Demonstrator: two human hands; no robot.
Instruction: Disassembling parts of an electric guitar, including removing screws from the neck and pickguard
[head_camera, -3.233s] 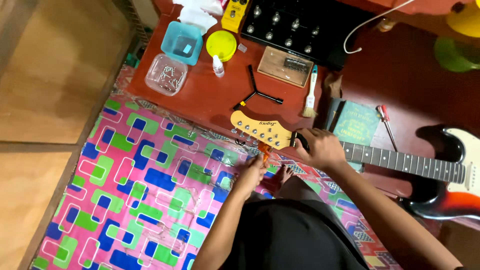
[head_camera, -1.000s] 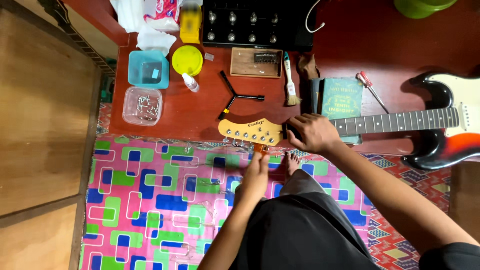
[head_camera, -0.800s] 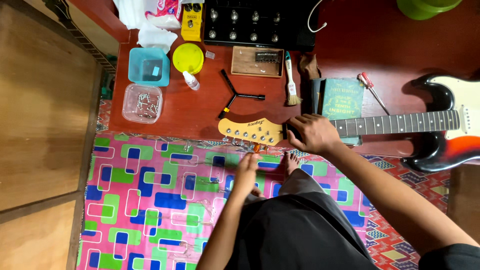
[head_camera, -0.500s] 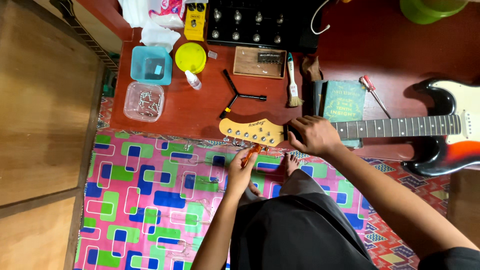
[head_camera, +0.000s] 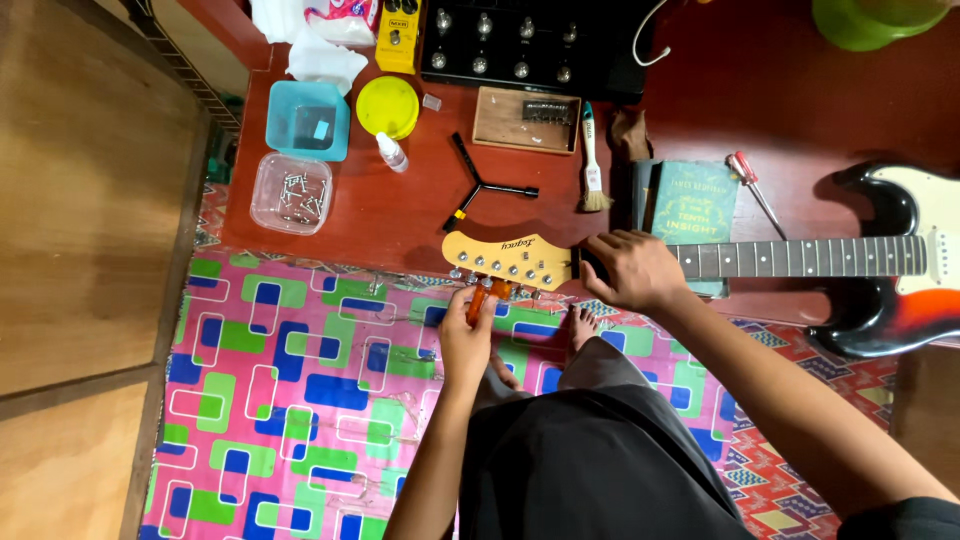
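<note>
Guitar (head_camera: 800, 258) flat along the table (head_camera: 400, 215) edge, neck running left, pale headstock (head_camera: 510, 258) jutting just past the edge over a bright checked mat (head_camera: 290, 390). Left hand (head_camera: 468, 335) under the headstock, grip clamped on an orange-handled tool (head_camera: 478, 298) set against the row of tuning pegs. Right hand (head_camera: 635, 270) grip clamped around the neck right beside the headstock. Teal book (head_camera: 695, 205) under the neck, touching it. Red-handled screwdriver (head_camera: 745, 180) just right of the book, small brush (head_camera: 592, 160) to its left. Black three-armed wrench (head_camera: 478, 188) just above the headstock. Clear tub (head_camera: 290, 192) of small metal parts, blue tub (head_camera: 308, 120), yellow lid (head_camera: 388, 106) and little dropper bottle (head_camera: 392, 152) at the table's left end. Black pedalboard (head_camera: 530, 45) at the far edge.
</note>
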